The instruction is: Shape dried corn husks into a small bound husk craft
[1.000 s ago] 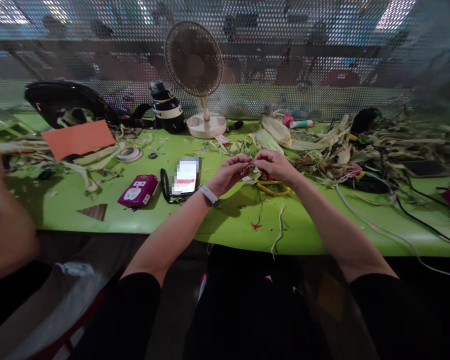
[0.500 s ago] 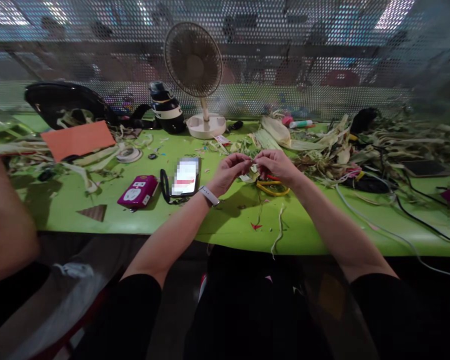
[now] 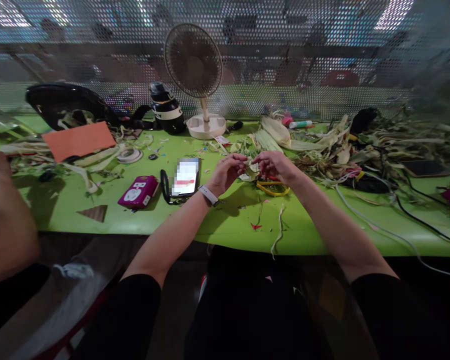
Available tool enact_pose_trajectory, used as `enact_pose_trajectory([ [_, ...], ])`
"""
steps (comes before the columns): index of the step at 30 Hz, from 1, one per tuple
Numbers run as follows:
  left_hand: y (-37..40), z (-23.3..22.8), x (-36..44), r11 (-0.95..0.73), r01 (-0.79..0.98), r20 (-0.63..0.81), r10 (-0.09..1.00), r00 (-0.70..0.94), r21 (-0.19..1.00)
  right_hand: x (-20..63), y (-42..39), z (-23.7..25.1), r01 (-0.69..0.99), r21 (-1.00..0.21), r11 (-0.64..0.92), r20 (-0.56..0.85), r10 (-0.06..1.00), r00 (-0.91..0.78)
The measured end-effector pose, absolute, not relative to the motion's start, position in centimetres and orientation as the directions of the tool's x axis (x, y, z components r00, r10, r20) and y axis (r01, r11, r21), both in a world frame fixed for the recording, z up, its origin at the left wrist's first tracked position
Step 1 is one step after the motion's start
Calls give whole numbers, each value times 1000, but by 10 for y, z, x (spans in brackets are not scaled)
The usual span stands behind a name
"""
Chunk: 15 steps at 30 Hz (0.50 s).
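Observation:
My left hand, with a white band on the wrist, is raised over the green table, fingertips curled together. Facing it a short gap away, my right hand has its fingers bent in toward the left one. Whatever is pinched between the fingertips is too small to make out. A pale scrap of husk shows between and just below the hands; I cannot tell whether they touch it. Beneath my right hand lie yellow-handled scissors. Nearer the table edge are a twisted pale strand and a small red scrap.
Dried corn husks and stalks are heaped at the back right, with cables trailing. A fan, a black bottle, a phone, a purple box and an orange card stand or lie leftward. Another person's arm rests far left.
My hands have moved slightly apart; their fingertips met before, and a small gap now separates them. The other person's hand has come into view at the far left.

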<state>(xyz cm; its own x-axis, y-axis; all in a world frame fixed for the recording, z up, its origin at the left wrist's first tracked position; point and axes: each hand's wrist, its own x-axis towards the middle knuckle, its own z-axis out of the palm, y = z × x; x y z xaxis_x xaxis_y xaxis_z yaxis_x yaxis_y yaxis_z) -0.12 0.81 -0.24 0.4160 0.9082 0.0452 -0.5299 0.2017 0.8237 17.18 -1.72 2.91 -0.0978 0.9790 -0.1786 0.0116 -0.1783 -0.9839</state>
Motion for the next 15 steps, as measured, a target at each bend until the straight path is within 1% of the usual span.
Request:
enact_pose_trajectory([
  [3, 6, -3, -1, 168, -504, 61, 912, 406, 848, 169, -22, 30, 68, -997, -46, -56, 987, -154],
  [5, 5, -3, 0, 147, -492, 81, 908, 412, 858, 167, -25, 30, 126, -991, 48, 27, 987, -159],
  [7, 5, -4, 0, 134, -483, 88, 908, 411, 865, 165, -26, 29, 180, -979, 91, 66, 988, -140],
  [11, 7, -3, -1, 149, -507, 73, 917, 391, 849, 168, -24, 31, 217, -973, 78, 55, 992, -111],
  [13, 8, -1, -1, 208, -532, 40, 908, 417, 821, 172, -22, 32, 209, -976, 63, 36, 991, -130],
  [15, 9, 1, -2, 303, -523, -27, 883, 469, 797, 175, -21, 33, 208, -977, 41, 6, 987, -164],
])
